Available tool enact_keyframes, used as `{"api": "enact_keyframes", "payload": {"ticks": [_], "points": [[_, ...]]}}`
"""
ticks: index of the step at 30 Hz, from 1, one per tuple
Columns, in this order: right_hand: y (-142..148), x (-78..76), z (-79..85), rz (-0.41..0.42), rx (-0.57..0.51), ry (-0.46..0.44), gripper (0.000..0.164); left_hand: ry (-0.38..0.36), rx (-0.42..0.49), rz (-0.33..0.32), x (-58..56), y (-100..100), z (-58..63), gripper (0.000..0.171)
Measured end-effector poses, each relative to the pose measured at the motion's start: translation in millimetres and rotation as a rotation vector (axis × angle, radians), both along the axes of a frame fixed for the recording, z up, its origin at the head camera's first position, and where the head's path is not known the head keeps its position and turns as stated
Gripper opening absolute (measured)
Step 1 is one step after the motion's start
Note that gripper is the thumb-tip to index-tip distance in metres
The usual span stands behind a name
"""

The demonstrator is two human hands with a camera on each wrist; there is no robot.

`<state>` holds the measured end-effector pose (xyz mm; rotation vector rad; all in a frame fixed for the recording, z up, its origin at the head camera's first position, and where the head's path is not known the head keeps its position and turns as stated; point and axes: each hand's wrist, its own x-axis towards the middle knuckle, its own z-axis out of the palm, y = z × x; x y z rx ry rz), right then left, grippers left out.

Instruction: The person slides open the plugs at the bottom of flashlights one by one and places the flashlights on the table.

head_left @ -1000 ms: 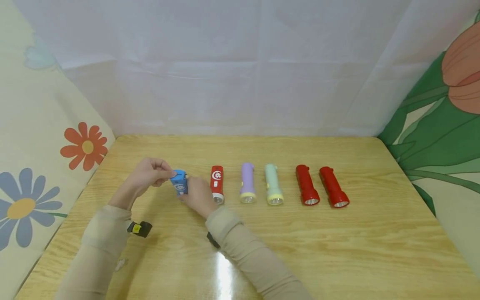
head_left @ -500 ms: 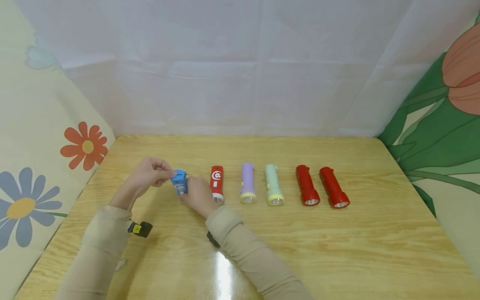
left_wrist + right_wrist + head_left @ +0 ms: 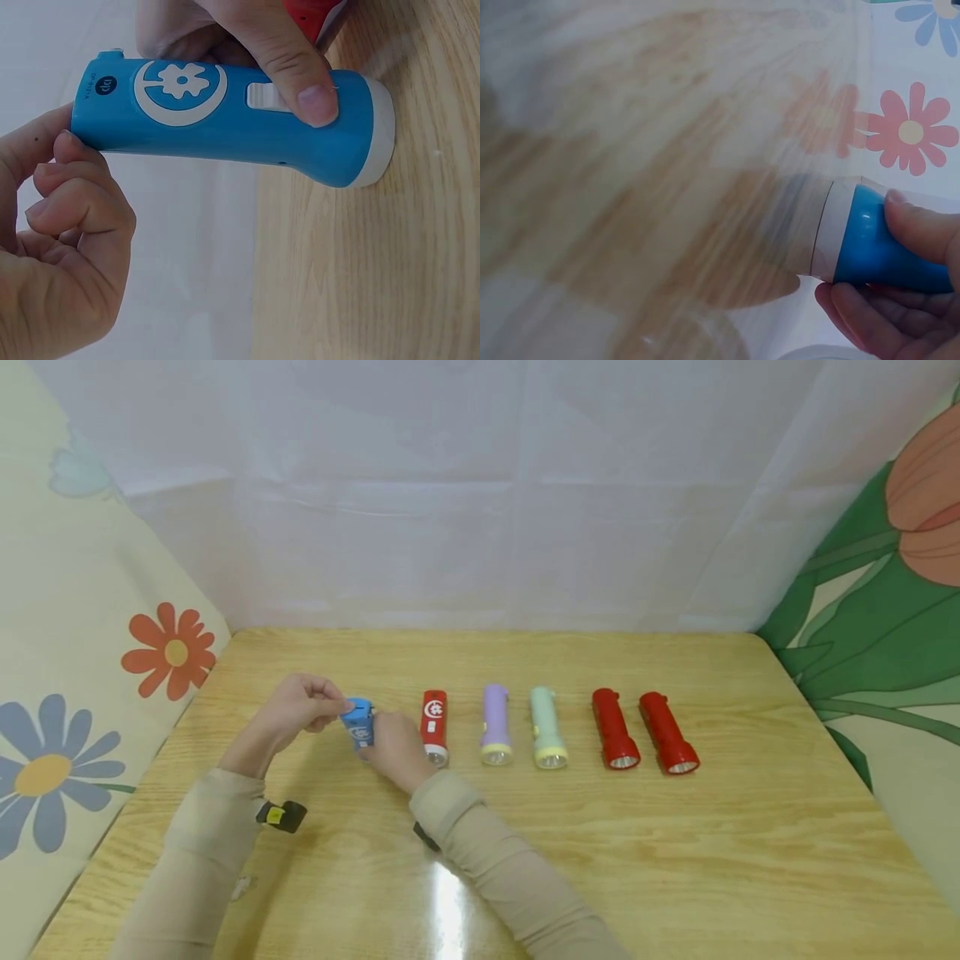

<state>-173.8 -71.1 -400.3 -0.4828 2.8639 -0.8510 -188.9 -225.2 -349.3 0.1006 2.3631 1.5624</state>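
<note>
A blue flashlight (image 3: 362, 728) with a white head stands upright, lens end down on the wooden table. In the left wrist view its white flower emblem (image 3: 181, 84) and white slide switch (image 3: 267, 97) show. My right hand (image 3: 400, 750) grips the barrel, thumb lying beside the switch. At the tail end, my left hand (image 3: 302, 705) pinches the edge between thumb and fingertips, its other fingers curled. The right wrist view has the right thumb and fingers on opposite sides of the blue body (image 3: 877, 247), near the white head.
To the right lie a red-and-white flashlight (image 3: 435, 727), a purple one (image 3: 495, 725), a mint green one (image 3: 547, 728) and two dark red ones (image 3: 615, 729), all in a row on the table (image 3: 675, 860). A white cloth (image 3: 480, 510) hangs behind; flowered panels flank both sides.
</note>
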Motion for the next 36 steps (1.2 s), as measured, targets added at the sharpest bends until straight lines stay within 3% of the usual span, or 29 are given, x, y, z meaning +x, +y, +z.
{"api": "enact_keyframes", "payload": {"ticks": [36], "points": [[0.9,-0.3,-2.6,0.034,0.012,0.050,0.034,-0.014,-0.039,-0.018,-2.4,4.5,-1.9,0.032]]}}
